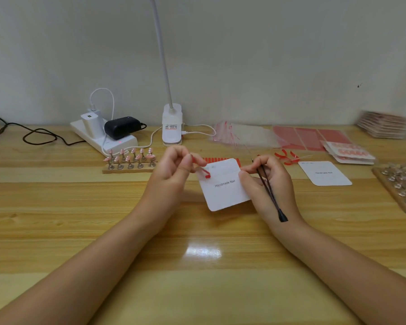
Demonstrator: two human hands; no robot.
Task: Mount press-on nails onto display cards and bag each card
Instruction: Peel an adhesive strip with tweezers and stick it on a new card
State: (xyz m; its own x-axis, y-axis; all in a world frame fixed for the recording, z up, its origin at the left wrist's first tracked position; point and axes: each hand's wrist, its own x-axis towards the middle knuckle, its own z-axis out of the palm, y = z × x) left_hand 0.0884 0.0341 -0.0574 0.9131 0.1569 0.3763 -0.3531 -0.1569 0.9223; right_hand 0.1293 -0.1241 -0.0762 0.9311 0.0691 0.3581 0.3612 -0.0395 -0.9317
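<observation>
Card and red strip at frame centre

Card (224, 185), white with rounded corners and printed "Handmade Nail", is sitting tilted at the centre of the frame, between both hands; the left hand (174, 171) is pinching a thin red strip (203, 168) between curled fingers and thumb, and the strip's lower end is lying on the card's upper left corner; the right hand (266, 181) is gripping black tweezers (268, 192) with curled fingers while its thumb is pressing on the card's right edge. Left of centre a wooden stand (129, 166) is carrying two rows of pink nails (131, 156) on small pegs; in the upper right, clear bags (244, 134) with red edges are lying flat beside red sheets (309, 137), and a second white card (325, 173) is lying further right. Everything is resting on a pale wooden table (103, 219) against a plain grey wall; a white clip lamp (172, 124) is standing at the back, with a power strip (103, 137) to its left.
</observation>
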